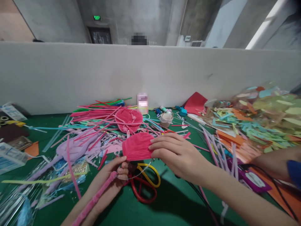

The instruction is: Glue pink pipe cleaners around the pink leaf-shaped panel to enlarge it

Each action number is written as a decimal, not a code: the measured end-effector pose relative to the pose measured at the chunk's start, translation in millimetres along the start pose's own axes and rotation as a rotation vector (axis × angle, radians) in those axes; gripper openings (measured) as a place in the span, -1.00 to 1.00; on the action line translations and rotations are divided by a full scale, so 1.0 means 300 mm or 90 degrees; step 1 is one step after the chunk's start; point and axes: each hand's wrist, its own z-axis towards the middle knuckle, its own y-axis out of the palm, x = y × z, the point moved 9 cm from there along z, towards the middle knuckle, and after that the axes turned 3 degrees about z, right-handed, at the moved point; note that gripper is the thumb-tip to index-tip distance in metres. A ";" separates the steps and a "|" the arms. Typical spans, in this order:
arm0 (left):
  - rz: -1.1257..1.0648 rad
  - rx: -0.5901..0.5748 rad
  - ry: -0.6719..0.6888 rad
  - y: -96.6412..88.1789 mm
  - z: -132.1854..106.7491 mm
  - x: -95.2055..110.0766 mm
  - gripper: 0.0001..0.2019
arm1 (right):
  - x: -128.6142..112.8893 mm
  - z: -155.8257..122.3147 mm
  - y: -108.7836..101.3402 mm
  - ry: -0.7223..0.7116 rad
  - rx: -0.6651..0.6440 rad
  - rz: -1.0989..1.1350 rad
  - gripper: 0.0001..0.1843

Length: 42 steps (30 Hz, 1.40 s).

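A bright pink ribbed panel, seemingly made of pipe cleaners laid side by side, is held up over the green table. My left hand is closed at its lower left corner, thumb against the edge. A fuzzy pink wrapped stem runs along that palm and forearm. My right hand has its fingers together, pressed on the panel's right edge. A thin wire or thread curves beneath the panel. Below lie scissors with red handles and another yellow handle loop. A round pink pipe-cleaner piece lies behind.
Pink pipe cleaners and a lilac piece cover the left side. A purple glue gun with a black cord lies right, beside another person's forearm. Paper scraps heap behind it. A white partition bounds the table.
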 end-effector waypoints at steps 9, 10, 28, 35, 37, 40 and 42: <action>0.014 0.020 0.057 -0.046 -0.147 0.046 -0.68 | -0.012 0.130 -0.075 0.040 -0.025 0.140 -0.74; 0.038 0.043 0.078 -0.067 -0.160 0.067 -0.60 | 0.008 0.135 -0.076 0.084 -0.001 0.180 -0.77; 0.644 -0.083 0.264 -0.024 -0.001 0.233 -0.66 | 0.188 -0.164 0.308 0.755 0.024 0.723 -0.83; 0.676 -0.093 0.206 -0.042 0.030 0.186 -0.72 | 0.160 -0.218 0.387 0.833 0.011 0.827 -0.70; 0.702 -0.109 0.197 -0.047 0.032 0.181 -0.72 | 0.154 -0.239 0.408 0.855 0.011 0.836 -0.66; 0.740 -0.130 0.194 -0.047 0.038 0.171 -0.74 | 0.144 -0.261 0.436 0.884 0.007 0.865 -0.63; 0.751 -0.144 0.188 -0.044 0.043 0.159 -0.76 | 0.140 -0.270 0.447 0.899 0.005 0.877 -0.61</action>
